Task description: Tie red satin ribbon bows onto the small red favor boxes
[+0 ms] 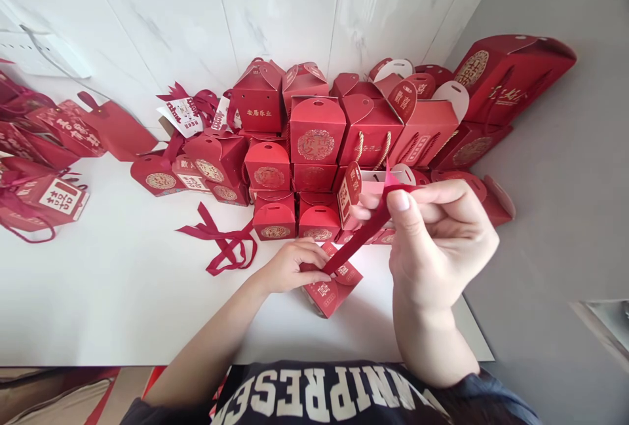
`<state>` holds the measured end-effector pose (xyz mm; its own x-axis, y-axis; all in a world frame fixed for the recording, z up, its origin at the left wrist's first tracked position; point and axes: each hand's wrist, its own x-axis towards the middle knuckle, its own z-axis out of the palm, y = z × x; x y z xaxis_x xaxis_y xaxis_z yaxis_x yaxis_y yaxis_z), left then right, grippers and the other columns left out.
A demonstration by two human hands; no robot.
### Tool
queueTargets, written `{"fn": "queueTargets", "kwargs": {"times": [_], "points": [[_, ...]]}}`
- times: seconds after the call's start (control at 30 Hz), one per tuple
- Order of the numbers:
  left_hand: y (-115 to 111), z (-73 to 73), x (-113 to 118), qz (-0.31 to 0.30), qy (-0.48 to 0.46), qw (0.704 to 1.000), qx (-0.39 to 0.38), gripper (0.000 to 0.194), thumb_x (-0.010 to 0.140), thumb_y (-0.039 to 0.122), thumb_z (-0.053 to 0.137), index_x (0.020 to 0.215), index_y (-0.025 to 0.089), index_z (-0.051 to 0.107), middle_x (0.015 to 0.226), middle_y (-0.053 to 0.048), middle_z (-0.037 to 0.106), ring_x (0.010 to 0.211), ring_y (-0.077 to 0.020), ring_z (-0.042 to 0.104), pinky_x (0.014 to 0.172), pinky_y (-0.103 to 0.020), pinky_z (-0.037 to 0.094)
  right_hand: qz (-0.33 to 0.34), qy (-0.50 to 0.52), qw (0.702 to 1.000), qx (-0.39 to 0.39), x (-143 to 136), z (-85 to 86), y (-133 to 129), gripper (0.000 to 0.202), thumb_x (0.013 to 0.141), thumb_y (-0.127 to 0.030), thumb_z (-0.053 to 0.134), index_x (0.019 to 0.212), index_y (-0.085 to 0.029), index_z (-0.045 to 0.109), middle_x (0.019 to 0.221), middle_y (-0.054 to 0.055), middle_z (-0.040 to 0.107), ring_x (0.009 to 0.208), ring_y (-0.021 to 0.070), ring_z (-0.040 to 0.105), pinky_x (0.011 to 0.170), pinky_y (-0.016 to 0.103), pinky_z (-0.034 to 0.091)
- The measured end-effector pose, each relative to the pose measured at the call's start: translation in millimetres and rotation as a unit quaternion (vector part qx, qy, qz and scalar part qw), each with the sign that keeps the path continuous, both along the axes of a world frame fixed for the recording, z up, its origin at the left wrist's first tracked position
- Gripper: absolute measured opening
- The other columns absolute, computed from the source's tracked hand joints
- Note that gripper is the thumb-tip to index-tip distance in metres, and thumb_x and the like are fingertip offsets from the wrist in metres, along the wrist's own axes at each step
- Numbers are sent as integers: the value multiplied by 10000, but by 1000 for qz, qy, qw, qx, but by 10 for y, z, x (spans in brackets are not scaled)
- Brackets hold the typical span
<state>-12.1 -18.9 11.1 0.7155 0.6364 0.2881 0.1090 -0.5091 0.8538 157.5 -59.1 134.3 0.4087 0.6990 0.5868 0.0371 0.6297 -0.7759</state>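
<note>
A small red gift box (335, 291) with light printed characters lies tilted on the white table, close to its front edge. My left hand (292, 266) is closed over the box's upper left part, its thumb and fingers near the slot where the ribbon meets it. A dark red ribbon (361, 240) runs taut from the box up to the right. My right hand (435, 241) is raised above the table and pinches the ribbon's upper end between thumb and index finger. The other fingers of that hand are curled, partly behind the ribbon.
Several red gift boxes (317, 133) stand stacked against the tiled wall (285, 6). A loose red ribbon (228, 245) lies on the white table (147, 281) left of my left hand. Ribboned boxes (44, 205) stand at far left. A grey wall (550, 228) bounds the right side.
</note>
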Motion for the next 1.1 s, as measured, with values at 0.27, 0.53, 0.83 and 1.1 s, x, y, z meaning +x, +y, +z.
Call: {"fn": "queueTargets", "kwargs": {"times": [0.27,0.53,0.83,1.1], "points": [[-5,17,6,11,-2,1000,1,159,811,334,740,843,190,800,923,-103,770,846,-203,636,844,-362,500,-16,1,1000,8,-36,33,-9,159,868,-255,702,805,-231,557,707,-9,731,654,214,755,615,354,642],[29,14,-11,7,15,999,36,155,783,343,764,739,197,792,810,-66,777,797,-186,556,762,-321,463,13,-50,999,-9,12,72,-76,115,864,-239,711,822,-238,603,747,7,735,773,237,764,641,349,613],[15,31,39,35,61,997,33,198,802,403,738,725,226,786,778,-33,767,806,-181,555,844,-339,419,-39,-76,996,23,-2,16,-4,80,856,-261,713,817,-250,644,749,6,716,730,212,738,659,362,610],[181,44,-216,-29,63,997,-44,115,815,263,728,810,168,793,831,-71,760,857,-200,628,810,-313,477,187,-440,872,-103,237,-320,154,445,969,-220,493,1407,-291,458,1477,74,488,1320,263,515,1016,445,505]]}}
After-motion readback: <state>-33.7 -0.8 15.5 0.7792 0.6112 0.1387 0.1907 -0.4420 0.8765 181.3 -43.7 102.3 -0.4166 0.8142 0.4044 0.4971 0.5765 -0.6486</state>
